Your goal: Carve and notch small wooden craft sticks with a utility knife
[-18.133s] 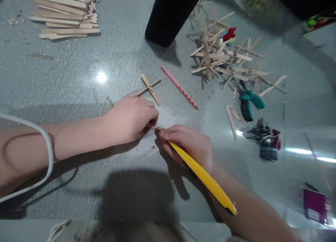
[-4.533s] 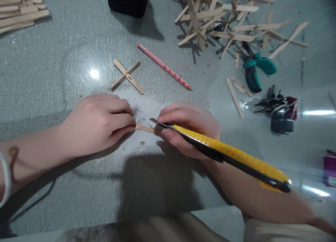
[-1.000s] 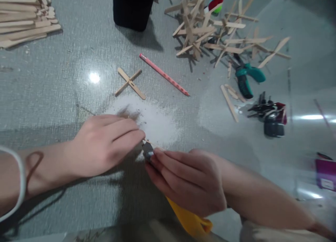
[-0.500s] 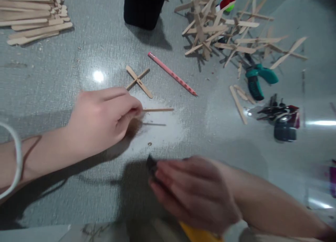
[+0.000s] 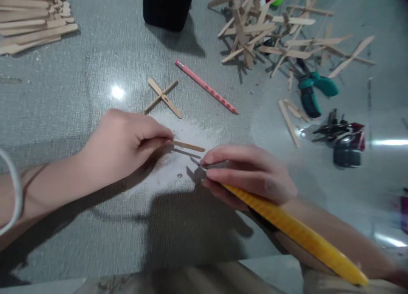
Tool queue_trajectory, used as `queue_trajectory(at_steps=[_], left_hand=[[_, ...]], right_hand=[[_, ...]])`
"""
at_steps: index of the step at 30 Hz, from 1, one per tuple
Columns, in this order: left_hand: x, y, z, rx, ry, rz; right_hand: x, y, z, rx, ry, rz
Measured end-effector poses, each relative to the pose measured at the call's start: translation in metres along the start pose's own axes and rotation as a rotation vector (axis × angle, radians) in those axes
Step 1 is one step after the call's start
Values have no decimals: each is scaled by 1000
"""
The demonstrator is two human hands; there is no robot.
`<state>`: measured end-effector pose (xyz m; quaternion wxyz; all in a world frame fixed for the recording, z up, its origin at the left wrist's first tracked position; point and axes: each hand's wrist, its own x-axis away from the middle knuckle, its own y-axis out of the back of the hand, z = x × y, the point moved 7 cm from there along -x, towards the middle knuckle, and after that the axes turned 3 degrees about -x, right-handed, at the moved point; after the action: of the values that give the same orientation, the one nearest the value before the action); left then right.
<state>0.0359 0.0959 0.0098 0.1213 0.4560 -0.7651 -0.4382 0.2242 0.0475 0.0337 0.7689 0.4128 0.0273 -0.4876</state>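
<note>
One stick (image 5: 188, 146), pinched in left hand (image 5: 123, 146), tip (image 5: 201, 149) near right hand (image 5: 255, 172), knife (image 5: 291, 224) gripped there, blade (image 5: 194, 161) seemingly apart

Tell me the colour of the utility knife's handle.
Mainly yellow: the utility knife's handle shows in the head view.

Looks like bare wood on the stick (image 5: 189, 146) near the centre of the frame, smooth and matt. Shows ribbed yellow plastic with a soft sheen on the knife (image 5: 296, 230) at lower right, and grey metal on its blade (image 5: 197, 162). Same pale, matt wood in the cross (image 5: 170, 106) above, the pile (image 5: 241, 28) at upper right and the stack (image 5: 25, 16) at upper left. Appears matt black on the box (image 5: 167, 9), top centre. Gleams, finely ridged, across the grey tabletop (image 5: 79, 85).
</note>
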Motion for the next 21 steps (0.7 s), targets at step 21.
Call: queue_trajectory(at_steps=[21], left_hand=[[-2, -21, -3, -134, -140, 77]], right_hand=[[-16, -21, -19, -151, -114, 26]])
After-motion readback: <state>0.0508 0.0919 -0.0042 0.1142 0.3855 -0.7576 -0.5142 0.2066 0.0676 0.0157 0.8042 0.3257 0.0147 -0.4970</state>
